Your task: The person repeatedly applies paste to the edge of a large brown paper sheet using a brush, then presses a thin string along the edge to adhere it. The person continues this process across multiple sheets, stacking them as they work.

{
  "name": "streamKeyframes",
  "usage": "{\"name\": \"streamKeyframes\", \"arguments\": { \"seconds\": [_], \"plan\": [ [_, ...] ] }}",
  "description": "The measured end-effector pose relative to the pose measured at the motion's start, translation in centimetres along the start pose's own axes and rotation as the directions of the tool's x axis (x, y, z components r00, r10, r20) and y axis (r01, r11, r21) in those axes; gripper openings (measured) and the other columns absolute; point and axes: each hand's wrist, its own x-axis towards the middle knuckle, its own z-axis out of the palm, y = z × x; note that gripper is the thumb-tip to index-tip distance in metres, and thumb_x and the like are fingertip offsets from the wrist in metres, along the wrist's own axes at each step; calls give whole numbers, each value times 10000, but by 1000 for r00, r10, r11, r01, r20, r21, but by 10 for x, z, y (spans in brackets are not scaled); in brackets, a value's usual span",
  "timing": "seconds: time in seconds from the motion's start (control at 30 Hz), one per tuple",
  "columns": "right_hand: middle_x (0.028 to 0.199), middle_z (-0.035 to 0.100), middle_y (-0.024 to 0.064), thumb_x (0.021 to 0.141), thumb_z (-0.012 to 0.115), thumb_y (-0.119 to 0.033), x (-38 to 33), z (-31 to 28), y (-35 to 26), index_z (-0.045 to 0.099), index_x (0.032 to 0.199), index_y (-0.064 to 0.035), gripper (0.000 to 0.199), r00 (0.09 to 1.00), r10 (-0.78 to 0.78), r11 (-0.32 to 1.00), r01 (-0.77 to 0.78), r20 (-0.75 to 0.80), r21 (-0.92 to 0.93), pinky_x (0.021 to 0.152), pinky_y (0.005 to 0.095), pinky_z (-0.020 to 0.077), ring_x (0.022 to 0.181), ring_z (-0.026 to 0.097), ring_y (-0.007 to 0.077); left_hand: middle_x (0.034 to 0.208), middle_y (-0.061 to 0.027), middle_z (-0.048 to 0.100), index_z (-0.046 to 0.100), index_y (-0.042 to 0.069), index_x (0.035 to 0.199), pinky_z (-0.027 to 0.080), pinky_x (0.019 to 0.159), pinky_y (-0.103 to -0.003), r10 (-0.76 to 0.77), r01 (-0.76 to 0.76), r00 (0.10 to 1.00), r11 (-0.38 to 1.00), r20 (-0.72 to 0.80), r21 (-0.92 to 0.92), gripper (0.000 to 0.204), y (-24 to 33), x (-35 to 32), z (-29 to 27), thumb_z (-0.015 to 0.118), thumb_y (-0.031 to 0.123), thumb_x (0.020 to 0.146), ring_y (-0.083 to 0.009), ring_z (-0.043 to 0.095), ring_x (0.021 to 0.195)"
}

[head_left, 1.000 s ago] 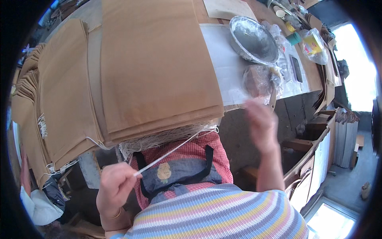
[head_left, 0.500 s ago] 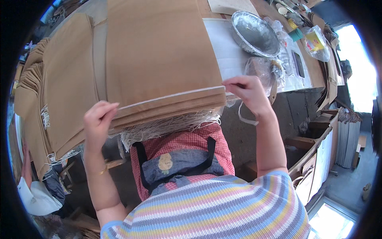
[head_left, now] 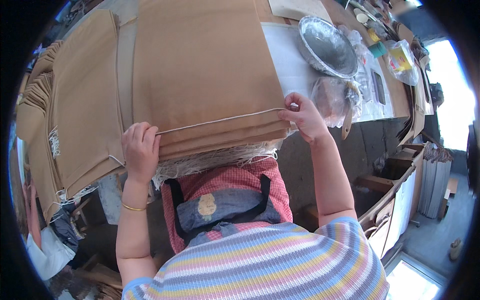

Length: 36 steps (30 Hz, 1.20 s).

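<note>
A thin white string [head_left: 220, 120] runs across the near end of a stack of large brown paper sheets [head_left: 205, 65], between my two hands. My left hand [head_left: 141, 151] is closed on it at the stack's near left corner, and a short loose tail shows left of that hand. At the right edge of the stack, my right hand [head_left: 305, 117] pinches the other end between thumb and fingers. Below the front edges of the sheets hangs a thick fringe of white strings [head_left: 215, 159].
More brown paper stacks [head_left: 87, 95] lie to the left, some with white strings. At right are a metal basin [head_left: 328, 47] with greyish residue, a brush [head_left: 347, 117], a plastic-wrapped block [head_left: 330, 97] and a phone [head_left: 378, 87]. A box-like wooden frame [head_left: 392, 185] stands lower right.
My left hand has moved right and turned, now with its back showing and a string tail beside it. My right hand has shifted slightly; the loop of string hanging below it is gone.
</note>
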Motion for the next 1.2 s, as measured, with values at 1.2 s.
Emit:
{"name": "streamKeyframes", "arguments": {
  "seconds": [1.2],
  "plan": [
    [920,620,99,788,692,-138,23,58,17,621,1104,-86,328,859,-503,424,152,-93,-893,646,375,487,757,605,251,929,-160,581,489,33,878,476,677,-439,-402,438,832,899,382,-10,143,-10,13,12,579,145,876,-334,611,830]
  ]
}}
